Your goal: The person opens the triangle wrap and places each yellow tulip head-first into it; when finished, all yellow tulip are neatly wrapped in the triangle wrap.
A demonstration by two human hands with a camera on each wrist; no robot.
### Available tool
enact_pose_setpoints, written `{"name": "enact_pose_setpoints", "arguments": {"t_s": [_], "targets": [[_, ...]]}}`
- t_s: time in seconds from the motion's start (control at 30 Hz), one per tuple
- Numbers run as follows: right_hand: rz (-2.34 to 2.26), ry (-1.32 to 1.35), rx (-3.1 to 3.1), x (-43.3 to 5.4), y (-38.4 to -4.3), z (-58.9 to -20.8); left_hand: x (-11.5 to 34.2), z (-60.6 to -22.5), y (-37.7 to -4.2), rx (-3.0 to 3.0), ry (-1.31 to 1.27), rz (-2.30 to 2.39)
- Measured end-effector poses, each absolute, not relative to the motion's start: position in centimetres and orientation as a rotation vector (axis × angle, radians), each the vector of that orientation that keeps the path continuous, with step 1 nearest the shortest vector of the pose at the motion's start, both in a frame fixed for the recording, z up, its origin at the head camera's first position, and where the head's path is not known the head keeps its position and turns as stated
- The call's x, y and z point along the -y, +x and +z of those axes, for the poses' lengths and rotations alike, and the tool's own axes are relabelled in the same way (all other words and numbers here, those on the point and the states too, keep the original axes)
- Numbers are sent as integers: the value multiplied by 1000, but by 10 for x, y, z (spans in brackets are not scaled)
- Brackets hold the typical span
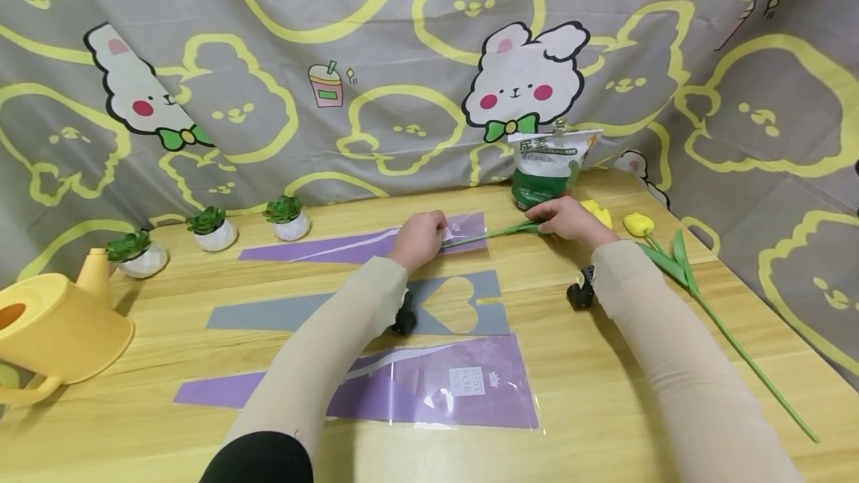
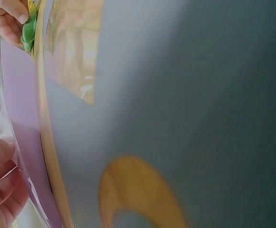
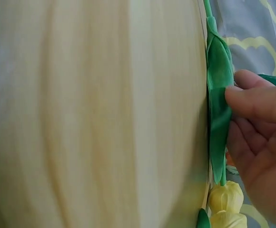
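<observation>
- The held tulip (image 1: 522, 228) is pinched at its green leaves (image 3: 219, 109) by the fingers of the right hand (image 1: 567, 221).
- Its thin stem (image 1: 479, 238) is pointed at the far purple sleeve (image 1: 362, 246); whether it is tucked under the clear film (image 1: 463, 226) cannot be told.
- The film's edge seems to be pinched by the fingers of the left hand (image 1: 420, 235); it looks slippery and easy to crease.
- The tulip is likely light and a bit bendy. It is best held by the green part, so the soft-looking yellow bloom (image 3: 226, 195) is not squashed.
- A heart-shaped hole is cut in the flat grey sleeve (image 1: 275, 311), laid on the streaky wooden tabletop (image 1: 564, 393).
</observation>
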State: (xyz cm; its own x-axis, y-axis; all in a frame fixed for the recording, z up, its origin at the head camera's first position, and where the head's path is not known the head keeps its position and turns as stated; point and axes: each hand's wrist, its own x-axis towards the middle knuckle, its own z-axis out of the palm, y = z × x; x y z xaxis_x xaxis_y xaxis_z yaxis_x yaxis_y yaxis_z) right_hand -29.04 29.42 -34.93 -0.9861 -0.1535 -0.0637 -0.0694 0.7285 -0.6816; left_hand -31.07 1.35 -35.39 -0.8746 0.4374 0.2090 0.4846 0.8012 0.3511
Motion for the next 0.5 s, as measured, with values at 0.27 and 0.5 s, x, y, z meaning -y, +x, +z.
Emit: {"name": "enact_pose_setpoints", "arguments": {"t_s": [0.27,0.5], "targets": [[-1022,-150,-2824,-290,-291,-349,-13,-356,-311,2880,-752,-619],[-949,-141,-2886,-290,-296,-348,-13,-356,-313,2863,-758,-603]]}}
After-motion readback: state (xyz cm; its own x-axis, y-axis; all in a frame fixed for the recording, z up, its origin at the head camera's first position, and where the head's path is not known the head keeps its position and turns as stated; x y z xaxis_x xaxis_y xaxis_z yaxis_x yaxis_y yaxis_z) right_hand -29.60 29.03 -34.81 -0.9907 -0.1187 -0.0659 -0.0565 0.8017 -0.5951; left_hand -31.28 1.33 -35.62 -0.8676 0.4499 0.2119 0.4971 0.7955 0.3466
